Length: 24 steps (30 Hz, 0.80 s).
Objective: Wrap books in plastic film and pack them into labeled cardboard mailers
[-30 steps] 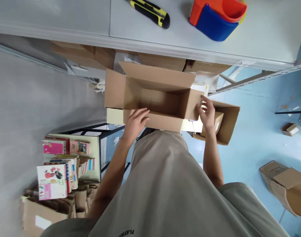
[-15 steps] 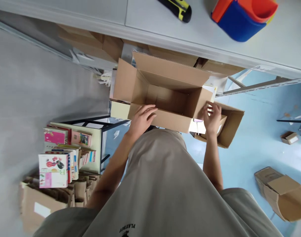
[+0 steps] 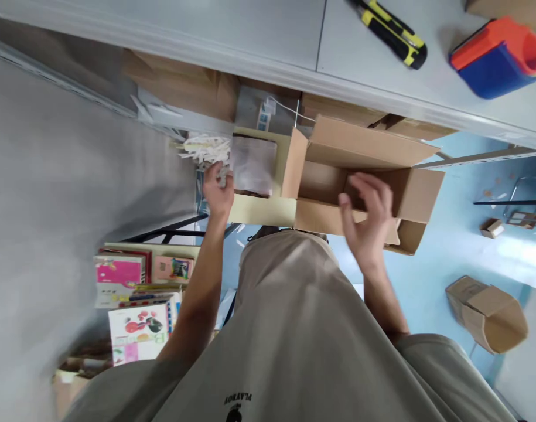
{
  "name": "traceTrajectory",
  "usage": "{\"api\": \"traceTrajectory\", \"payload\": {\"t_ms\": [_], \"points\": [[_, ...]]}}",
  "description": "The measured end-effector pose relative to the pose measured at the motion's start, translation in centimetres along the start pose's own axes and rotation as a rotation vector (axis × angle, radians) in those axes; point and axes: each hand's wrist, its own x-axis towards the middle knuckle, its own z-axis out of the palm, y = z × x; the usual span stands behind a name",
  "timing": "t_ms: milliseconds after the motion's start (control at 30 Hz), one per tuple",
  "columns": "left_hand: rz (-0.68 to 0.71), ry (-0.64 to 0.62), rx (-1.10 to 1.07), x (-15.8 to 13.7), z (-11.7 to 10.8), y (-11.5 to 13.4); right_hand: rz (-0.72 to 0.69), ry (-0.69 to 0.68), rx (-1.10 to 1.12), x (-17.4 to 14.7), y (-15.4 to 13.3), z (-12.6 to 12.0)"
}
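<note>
right hand spread over the box, left hand out wide

and there's the open brown cardboard box [image 3: 368,140], flaps splayed, with the pale yellow tabletop [image 3: 263,212] showing to its left! the bare right hand [image 3: 368,218], a blur, thumb and fingers spread, is over the box's near side, nothing seen in its grip. well left of the box, the bare left hand [image 3: 219,190] has its thumb and fingers apart, right beside a flat, greyish, glossy-topped rectangular item [image 3: 253,164]; touching or not, can't tell! that item lies just left of the box. white paper strips [image 3: 206,147] heap up farther left, and beyond the box, a yellow-and-black utility knife [image 3: 393,35] lies on the grey tabletop [image 3: 250,35].
</note>
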Motion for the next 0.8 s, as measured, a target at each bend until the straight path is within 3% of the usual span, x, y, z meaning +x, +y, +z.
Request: {"api": "traceTrajectory", "payload": {"t_ms": [100, 200, 267, 367, 500, 633, 800], "points": [[-0.079, -0.130, 0.039, 2.8, 1.9, -3.3, -0.014, -0.264, 0.237, -1.6, -4.9, 8.1], [-0.104, -0.306, 0.024, 3.7, 3.9, -4.5, 0.084, -0.526, 0.402, -2.4, -5.2, 18.2], [-0.085, -0.417, 0.021, 3.5, 4.7, -4.4, 0.319, -0.573, 0.374, -1.5, -3.7, 24.8], [-0.087, -0.519, 0.136, 2.6, 5.2, -3.6, 0.753, -0.413, 0.242, 1.7, -0.9, 31.9], [-0.098, -0.621, 0.260, 1.6, 5.2, -1.5, 0.918, -0.286, 0.205, 5.5, 1.7, 35.7], [-0.039, -0.707, 0.249, 1.2, 5.1, 0.6, 0.992, -0.266, 0.161, 7.1, 3.5, 36.4], [0.065, -0.777, 0.282, 1.3, 3.8, 2.6, 1.026, -0.346, 0.069, 8.0, 4.5, 36.3]]}}
